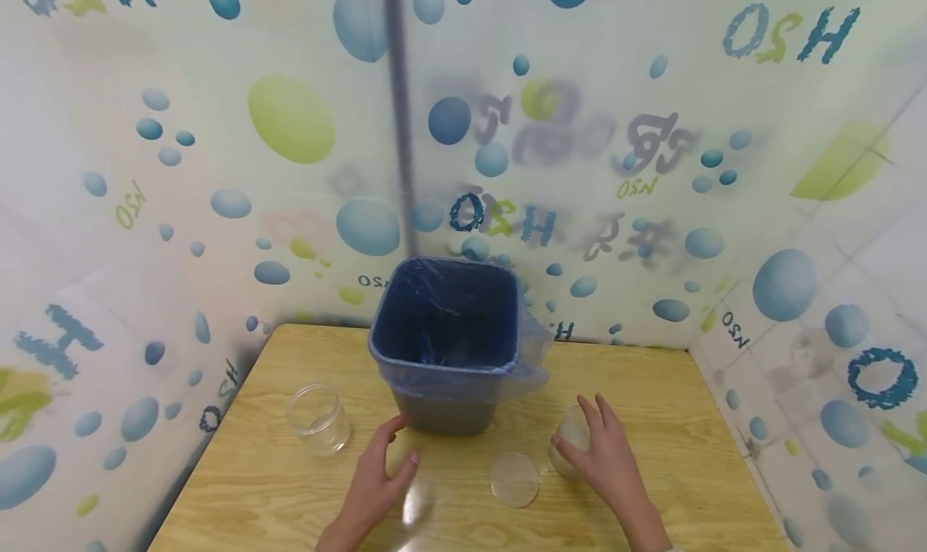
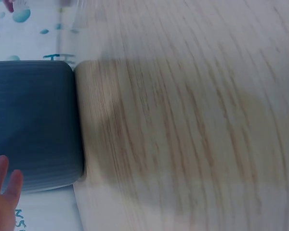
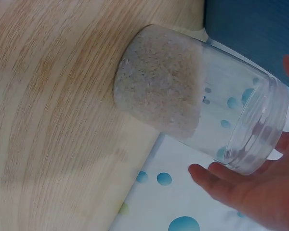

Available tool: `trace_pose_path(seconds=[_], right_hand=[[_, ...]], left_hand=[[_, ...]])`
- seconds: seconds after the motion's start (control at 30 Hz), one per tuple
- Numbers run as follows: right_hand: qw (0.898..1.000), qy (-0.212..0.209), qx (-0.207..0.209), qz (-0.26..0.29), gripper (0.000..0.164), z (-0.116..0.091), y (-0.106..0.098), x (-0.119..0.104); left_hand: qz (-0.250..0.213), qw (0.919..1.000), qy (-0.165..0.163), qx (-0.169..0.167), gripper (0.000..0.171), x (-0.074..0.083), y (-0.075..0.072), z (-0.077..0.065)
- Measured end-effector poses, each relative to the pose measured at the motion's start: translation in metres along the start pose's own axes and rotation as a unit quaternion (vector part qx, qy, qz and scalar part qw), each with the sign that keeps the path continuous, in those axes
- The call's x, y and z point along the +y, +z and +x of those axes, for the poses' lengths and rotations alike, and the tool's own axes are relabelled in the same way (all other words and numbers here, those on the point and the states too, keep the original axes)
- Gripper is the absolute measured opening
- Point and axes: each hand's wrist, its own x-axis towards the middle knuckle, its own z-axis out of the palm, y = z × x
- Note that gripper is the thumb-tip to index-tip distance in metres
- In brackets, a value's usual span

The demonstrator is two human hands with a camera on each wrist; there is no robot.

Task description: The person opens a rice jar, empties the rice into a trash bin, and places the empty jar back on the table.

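Note:
A clear jar about half full of pale, rice-like grains stands upright on the table. My right hand is at its mouth, with the fingers close along one side of the rim and the thumb spread on the other. Left of that jar lies a round clear lid. My left hand hovers before the bin, thumb and fingers apart, holding nothing. In the left wrist view, part of the hand overlaps the dark ribbed bin.
Another clear jar, uncovered and with nothing visible inside, stands left of the bin. A thin bluish bag lines the bin and hangs over its right side. Patterned curtains enclose the wooden table at the back and sides.

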Motion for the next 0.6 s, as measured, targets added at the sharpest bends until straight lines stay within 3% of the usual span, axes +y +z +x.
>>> trace_pose_path(seconds=[0.3, 0.6], right_hand=[[0.999, 0.029, 0.021, -0.033, 0.08, 0.001, 0.004, 0.002], [0.999, 0.048, 0.009, -0.014, 0.088, -0.004, -0.013, -0.005]], left_hand=[[-0.022, 0.9995, 0.02, -0.006, 0.062, 0.005, 0.005, 0.005], [-0.039, 0.9985, 0.033, -0.017, 0.076, 0.012, 0.003, 0.014]])
